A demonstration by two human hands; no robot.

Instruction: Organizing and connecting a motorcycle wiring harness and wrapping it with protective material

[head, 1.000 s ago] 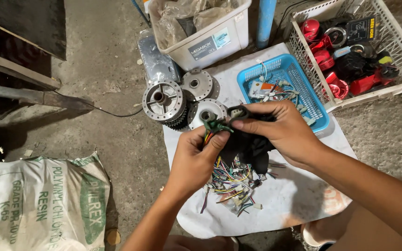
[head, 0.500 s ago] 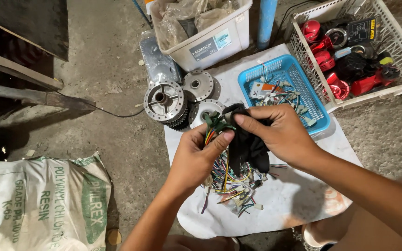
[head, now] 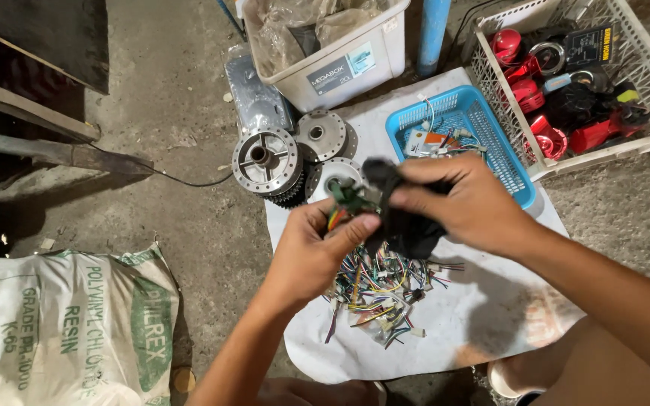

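Single view only. The head camera looks steeply down from the person's head onto the floor, close over both forearms. The white sheet fills the centre; a sack sits at lower left, a white crate at upper right.

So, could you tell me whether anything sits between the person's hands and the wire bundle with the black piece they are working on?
Nothing visible does. The left hand pinches the coloured wire bundle and the right hand grips the black piece directly, both raised above the loose wire pile on the white sheet.
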